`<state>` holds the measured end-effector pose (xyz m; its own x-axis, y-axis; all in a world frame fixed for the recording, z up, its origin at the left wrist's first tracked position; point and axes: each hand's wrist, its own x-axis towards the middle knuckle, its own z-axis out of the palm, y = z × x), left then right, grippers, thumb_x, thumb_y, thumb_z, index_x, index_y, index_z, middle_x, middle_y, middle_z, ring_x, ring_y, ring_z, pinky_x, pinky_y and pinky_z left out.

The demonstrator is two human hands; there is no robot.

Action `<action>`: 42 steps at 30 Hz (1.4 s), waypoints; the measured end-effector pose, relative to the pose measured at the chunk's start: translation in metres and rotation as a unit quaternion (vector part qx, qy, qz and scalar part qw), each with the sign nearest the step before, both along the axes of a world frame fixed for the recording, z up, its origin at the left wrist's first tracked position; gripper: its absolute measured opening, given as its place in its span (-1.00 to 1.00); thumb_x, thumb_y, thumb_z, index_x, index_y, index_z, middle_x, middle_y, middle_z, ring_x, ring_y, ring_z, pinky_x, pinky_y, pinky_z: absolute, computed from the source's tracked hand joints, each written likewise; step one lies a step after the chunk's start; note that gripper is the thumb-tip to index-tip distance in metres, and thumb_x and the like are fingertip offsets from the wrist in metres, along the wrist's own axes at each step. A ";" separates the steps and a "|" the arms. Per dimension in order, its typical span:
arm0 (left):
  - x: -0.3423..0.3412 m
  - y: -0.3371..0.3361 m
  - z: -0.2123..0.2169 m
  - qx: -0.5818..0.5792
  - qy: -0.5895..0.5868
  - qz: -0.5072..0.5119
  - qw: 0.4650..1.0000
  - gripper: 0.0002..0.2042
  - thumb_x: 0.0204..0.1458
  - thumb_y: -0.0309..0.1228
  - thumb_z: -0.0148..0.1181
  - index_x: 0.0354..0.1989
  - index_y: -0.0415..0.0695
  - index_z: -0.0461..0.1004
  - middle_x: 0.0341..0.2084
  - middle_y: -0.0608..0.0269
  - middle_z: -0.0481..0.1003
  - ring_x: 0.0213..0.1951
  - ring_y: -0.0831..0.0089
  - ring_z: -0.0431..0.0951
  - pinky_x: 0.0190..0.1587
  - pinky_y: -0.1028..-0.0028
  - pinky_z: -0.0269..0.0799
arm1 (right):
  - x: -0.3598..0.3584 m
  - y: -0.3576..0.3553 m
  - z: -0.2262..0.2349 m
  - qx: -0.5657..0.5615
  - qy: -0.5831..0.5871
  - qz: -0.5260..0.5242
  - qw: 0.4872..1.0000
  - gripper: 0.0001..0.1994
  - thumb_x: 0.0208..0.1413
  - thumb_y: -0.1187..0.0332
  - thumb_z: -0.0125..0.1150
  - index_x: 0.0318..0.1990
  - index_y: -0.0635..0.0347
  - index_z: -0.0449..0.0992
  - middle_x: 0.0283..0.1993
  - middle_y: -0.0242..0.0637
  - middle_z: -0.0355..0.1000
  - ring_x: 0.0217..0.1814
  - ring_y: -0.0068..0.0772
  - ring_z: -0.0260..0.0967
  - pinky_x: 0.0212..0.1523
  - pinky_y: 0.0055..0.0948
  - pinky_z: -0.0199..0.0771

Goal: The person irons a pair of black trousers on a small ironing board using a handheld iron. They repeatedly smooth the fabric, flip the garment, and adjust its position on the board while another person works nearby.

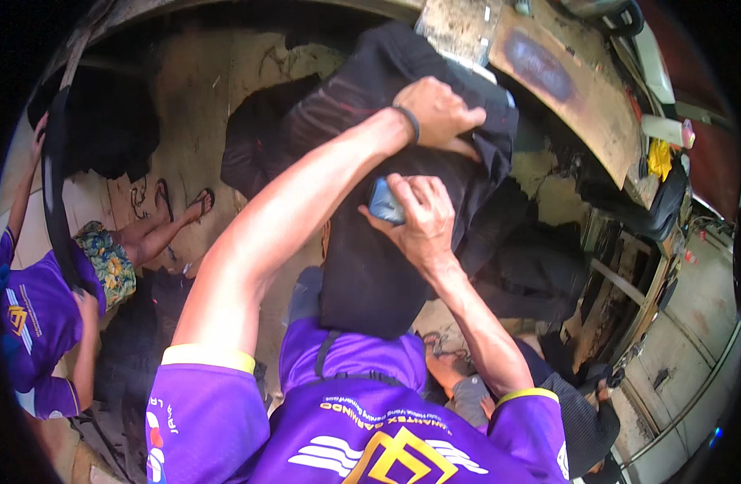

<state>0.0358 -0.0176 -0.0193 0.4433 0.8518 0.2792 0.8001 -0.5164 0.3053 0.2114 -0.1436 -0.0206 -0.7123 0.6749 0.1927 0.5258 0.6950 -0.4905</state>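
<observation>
The black cloth [370,266] hangs long-axis downward from the table [564,97] edge, directly under both sets of fingers. Left hand [439,113] grips its bunched top, fingers closed on the fabric; right hand [423,218], just below and nearer the body, presses a small blue tool [384,202] against it, fingers curled round it. The cloth looks dark, creased and heavy.

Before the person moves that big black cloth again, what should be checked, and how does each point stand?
1. Left hand grips the black cloth at its top: ok.
2. Right hand holds a small blue object against the cloth: ok.
3. What the blue object is: cannot tell.
4. Cloth clear of the scorched wooden workbench: not ok, its top lies against the bench edge.
5. Co-worker in a purple shirt clear of the cloth: ok.
</observation>
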 end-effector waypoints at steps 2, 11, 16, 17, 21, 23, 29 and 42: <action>0.002 0.000 -0.001 0.007 0.000 0.020 1.000 -0.39 0.05 0.37 0.30 -0.23 -0.01 0.56 -0.50 0.14 0.68 -0.35 0.08 0.76 -0.34 0.14 0.66 | 0.022 -0.061 -0.014 -0.057 -0.047 0.007 0.997 -0.44 -0.20 0.17 0.73 -0.06 0.19 0.60 -0.17 -0.18 0.50 -0.15 -0.06 0.46 -0.08 -0.12 0.51; 0.004 -0.005 0.010 -0.012 0.003 0.042 0.999 -0.36 0.02 0.40 0.31 -0.26 -0.03 0.58 -0.48 0.10 0.70 -0.35 0.09 0.77 -0.33 0.12 0.67 | -0.001 -0.036 0.066 0.008 0.077 0.137 0.988 -0.51 -0.15 0.16 0.64 -0.05 0.09 0.59 -0.34 -0.27 0.41 -0.29 -0.19 0.44 -0.22 -0.16 0.50; 0.003 -0.004 0.001 0.008 -0.007 0.053 0.999 -0.35 0.02 0.42 0.29 -0.23 -0.01 0.59 -0.46 0.10 0.71 -0.34 0.05 0.77 -0.33 0.09 0.68 | -0.002 -0.026 0.019 -0.025 -0.001 0.008 1.000 -0.26 -0.43 0.17 0.72 0.05 0.13 0.58 -0.19 -0.19 0.45 -0.14 -0.04 0.43 -0.10 -0.06 0.50; 0.004 -0.005 0.000 0.004 -0.002 0.058 0.998 -0.38 0.02 0.39 0.32 -0.25 0.00 0.54 -0.47 0.15 0.69 -0.35 0.09 0.76 -0.34 0.12 0.66 | 0.004 -0.060 0.021 -0.050 0.002 0.017 0.999 -0.29 -0.41 0.20 0.68 0.05 0.13 0.59 -0.16 -0.21 0.46 -0.12 -0.06 0.44 -0.09 -0.06 0.53; 0.006 -0.002 0.001 0.007 -0.017 0.067 0.998 -0.43 0.00 0.33 0.39 -0.29 0.03 0.51 -0.52 0.21 0.66 -0.39 0.13 0.74 -0.37 0.17 0.63 | 0.018 -0.130 0.052 -0.044 0.083 0.107 0.990 -0.53 -0.15 0.31 0.44 0.02 0.10 0.60 -0.20 -0.30 0.46 -0.14 -0.21 0.49 -0.08 -0.20 0.55; 0.007 0.001 0.003 0.004 -0.006 0.079 0.997 -0.44 -0.01 0.34 0.40 -0.29 0.05 0.53 -0.53 0.22 0.66 -0.40 0.15 0.74 -0.37 0.18 0.62 | 0.020 -0.099 0.056 -0.089 0.051 0.121 0.987 -0.41 -0.26 0.24 0.57 0.04 0.09 0.60 -0.21 -0.29 0.47 -0.13 -0.20 0.49 -0.10 -0.17 0.53; 0.008 0.000 0.000 0.033 -0.001 0.102 0.994 -0.44 -0.05 0.34 0.42 -0.28 0.08 0.55 -0.52 0.24 0.67 -0.40 0.16 0.74 -0.38 0.17 0.62 | 0.012 -0.010 0.023 0.003 -0.005 -0.103 0.995 -0.39 -0.28 0.18 0.72 -0.02 0.13 0.58 -0.18 -0.17 0.48 -0.11 -0.02 0.44 -0.11 -0.08 0.48; 0.005 -0.016 0.006 0.019 0.027 0.116 0.993 -0.46 -0.02 0.31 0.42 -0.25 0.06 0.59 -0.45 0.20 0.70 -0.34 0.14 0.76 -0.29 0.14 0.65 | 0.019 -0.050 0.042 0.028 0.015 -0.127 0.991 -0.50 -0.15 0.20 0.71 -0.08 0.20 0.61 -0.22 -0.19 0.48 -0.21 -0.04 0.45 -0.16 -0.10 0.52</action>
